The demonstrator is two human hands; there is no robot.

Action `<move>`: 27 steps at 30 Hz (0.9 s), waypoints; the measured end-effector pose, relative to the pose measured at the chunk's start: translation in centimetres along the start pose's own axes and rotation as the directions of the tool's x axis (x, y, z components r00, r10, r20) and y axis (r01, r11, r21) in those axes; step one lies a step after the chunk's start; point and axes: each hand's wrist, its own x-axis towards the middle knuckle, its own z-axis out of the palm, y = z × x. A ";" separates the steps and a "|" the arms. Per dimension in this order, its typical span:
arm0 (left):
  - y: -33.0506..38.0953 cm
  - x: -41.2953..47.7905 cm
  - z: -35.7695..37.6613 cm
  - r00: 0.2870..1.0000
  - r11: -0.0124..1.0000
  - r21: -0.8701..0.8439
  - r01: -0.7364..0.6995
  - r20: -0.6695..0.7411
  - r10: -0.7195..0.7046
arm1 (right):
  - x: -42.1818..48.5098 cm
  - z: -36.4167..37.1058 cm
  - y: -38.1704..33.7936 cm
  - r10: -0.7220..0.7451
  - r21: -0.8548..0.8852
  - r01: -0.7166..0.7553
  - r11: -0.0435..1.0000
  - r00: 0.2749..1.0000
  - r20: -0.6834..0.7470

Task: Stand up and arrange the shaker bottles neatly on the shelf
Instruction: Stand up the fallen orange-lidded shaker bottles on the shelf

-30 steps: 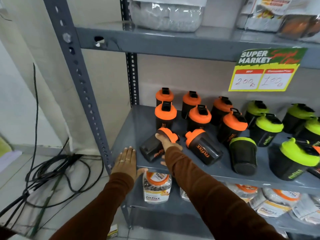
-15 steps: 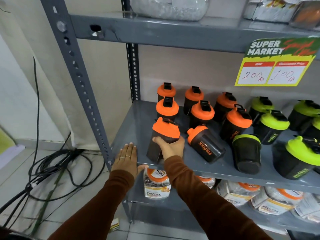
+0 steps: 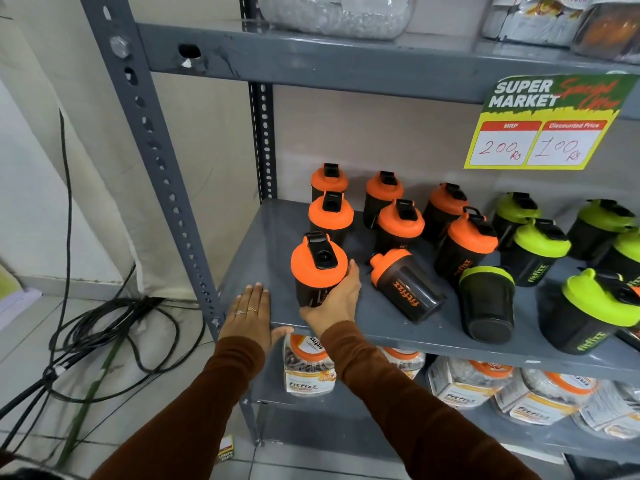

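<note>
My right hand (image 3: 334,301) grips the dark body of an orange-lidded shaker bottle (image 3: 317,268), which stands upright near the front left of the grey shelf (image 3: 263,244). My left hand (image 3: 250,315) lies flat with fingers spread on the shelf's front left edge. Right of the held bottle, another orange-lidded shaker (image 3: 403,284) lies on its side. Several orange-lidded shakers (image 3: 400,223) stand upright behind. A lidless black cup with a green rim (image 3: 486,303) lies tipped over. Green-lidded shakers (image 3: 538,247) fill the right side.
A yellow price sign (image 3: 540,126) hangs from the upper shelf. Clear jars with orange lids (image 3: 306,365) sit on the lower shelf. The perforated grey upright (image 3: 156,157) frames the left side. Black cables (image 3: 104,320) lie on the tiled floor at the left.
My right hand took hold of the fallen left orange shaker and stood it upright on the shelf. My left hand stayed flat on the shelf edge.
</note>
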 end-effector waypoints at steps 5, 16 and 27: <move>0.1 0.1 0.1 1.000 1.000 0.002 0.006 -0.001 -0.006 | -0.5 -3.0 0.2 -0.351 -0.551 0.256 0.794 0.934 -0.072; 0.3 -0.1 -0.3 1.000 1.000 -0.005 0.012 0.019 -0.012 | 3.8 -7.4 3.8 -0.356 -0.897 -0.105 0.428 0.893 -0.275; 0.6 -0.4 -0.7 1.000 0.999 0.023 0.025 0.006 -0.025 | 1.7 -9.8 2.2 -0.166 -0.475 -0.003 0.880 0.935 -0.313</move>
